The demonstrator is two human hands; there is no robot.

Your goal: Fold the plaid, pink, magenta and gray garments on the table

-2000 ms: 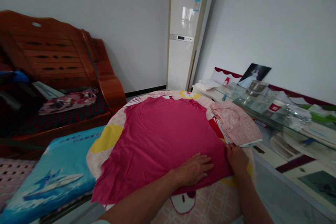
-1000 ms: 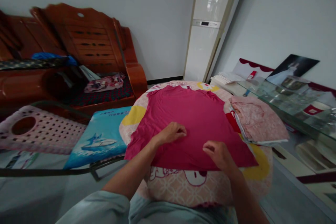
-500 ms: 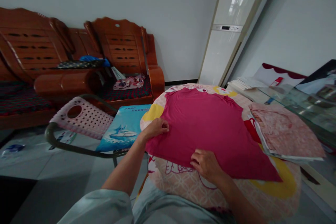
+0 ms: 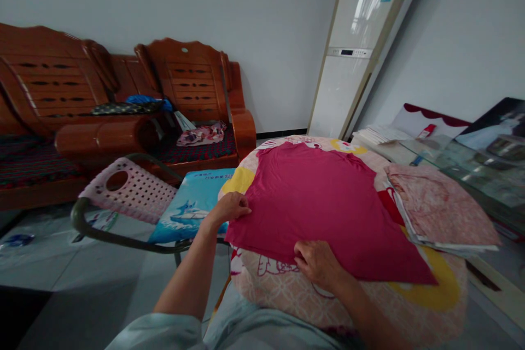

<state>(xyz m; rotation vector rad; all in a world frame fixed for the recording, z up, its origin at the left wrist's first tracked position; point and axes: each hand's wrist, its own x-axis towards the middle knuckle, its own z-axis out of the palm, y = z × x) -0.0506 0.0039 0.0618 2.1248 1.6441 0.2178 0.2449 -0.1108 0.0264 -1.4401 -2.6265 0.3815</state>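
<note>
A magenta garment (image 4: 320,202) lies spread out on a round surface covered by a patterned cloth (image 4: 287,290). At the garment's left edge, my left hand (image 4: 230,209) is closed, its fingertips pinching the magenta fabric. My right hand (image 4: 318,262) rests at the near edge with its fingers curled together on the fabric. To the right of the garment sits a folded pink cloth (image 4: 443,205) on top of white layers.
A pink woven chair (image 4: 135,188) with a blue cushion (image 4: 192,208) stands at the left. Behind it are wooden armchairs (image 4: 192,82). A tall white cabinet unit (image 4: 344,82) stands at the back, and a glass-topped table (image 4: 463,167) at the right.
My left hand has shifted a little left and down, along the garment's left edge. My right hand is slightly lower, its fingers more curled. The view has tilted slightly.
</note>
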